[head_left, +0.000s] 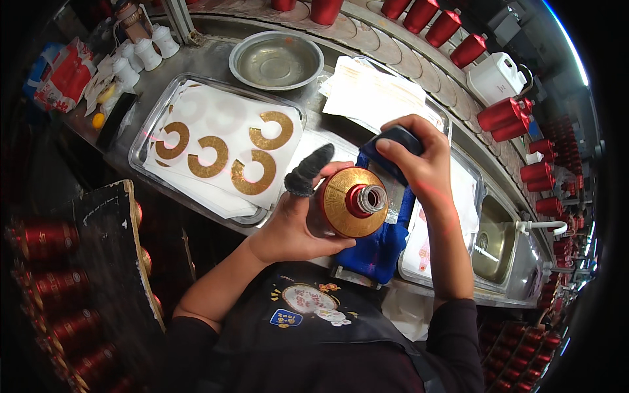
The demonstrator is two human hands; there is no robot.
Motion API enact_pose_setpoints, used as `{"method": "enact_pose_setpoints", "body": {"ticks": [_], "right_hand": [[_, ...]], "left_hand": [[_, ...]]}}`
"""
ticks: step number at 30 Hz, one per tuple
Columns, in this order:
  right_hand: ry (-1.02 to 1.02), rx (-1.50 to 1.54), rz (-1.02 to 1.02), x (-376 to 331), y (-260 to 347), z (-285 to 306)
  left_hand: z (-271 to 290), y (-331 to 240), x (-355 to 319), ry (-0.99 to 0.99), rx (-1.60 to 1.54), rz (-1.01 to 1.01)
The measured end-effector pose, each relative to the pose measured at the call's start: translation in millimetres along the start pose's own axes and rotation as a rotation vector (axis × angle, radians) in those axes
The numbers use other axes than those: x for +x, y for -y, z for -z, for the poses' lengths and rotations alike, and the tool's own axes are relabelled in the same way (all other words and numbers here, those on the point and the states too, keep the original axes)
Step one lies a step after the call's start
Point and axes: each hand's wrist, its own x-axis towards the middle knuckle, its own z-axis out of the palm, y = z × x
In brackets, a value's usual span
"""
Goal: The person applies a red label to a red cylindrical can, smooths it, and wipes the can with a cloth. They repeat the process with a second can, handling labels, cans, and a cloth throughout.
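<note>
My left hand [288, 229] is wrapped round a red bottle [335, 221], its open clear mouth tilted toward me. A gold ring-shaped label [341, 204] covers the bottle's shoulder. One finger of that hand wears a black finger cover [308, 173] and points up, off the bottle. My right hand [426, 157] grips a dark blue, smooth block-like thing [400, 145] just beyond the bottle, apart from it; its exact kind I cannot make out. Below the bottle, blue cloth [377, 252] wraps a small stand at the bench edge. The bottle's lower body is hidden.
On the left lies a metal tray [141, 141] with gold C-shaped labels [208, 157] on white sheets. Behind stands a metal basin [246, 49]. Paper sheets [370, 92], a sink [493, 252] and a conveyor [419, 69] carrying red bottles [440, 27] lie beyond and right.
</note>
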Motion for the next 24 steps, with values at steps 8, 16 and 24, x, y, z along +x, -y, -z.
{"method": "enact_pose_setpoints", "body": {"ticks": [8, 16, 24], "right_hand": [[-0.12, -0.036, 0.281, -47.8, -17.2, 3.8], [-0.123, -0.276, 0.796, -131.1, -14.3, -31.9], [-0.263, -0.323, 0.895, -105.7, 1.2, -35.7]], "left_hand": [[-21.0, 24.2, -3.9, -0.213, 0.224, -0.322], [-56.8, 41.9, -15.0, -0.427, 0.151, -0.218], [-42.5, 48.6, -2.8, -0.23, -0.194, 0.106]]}}
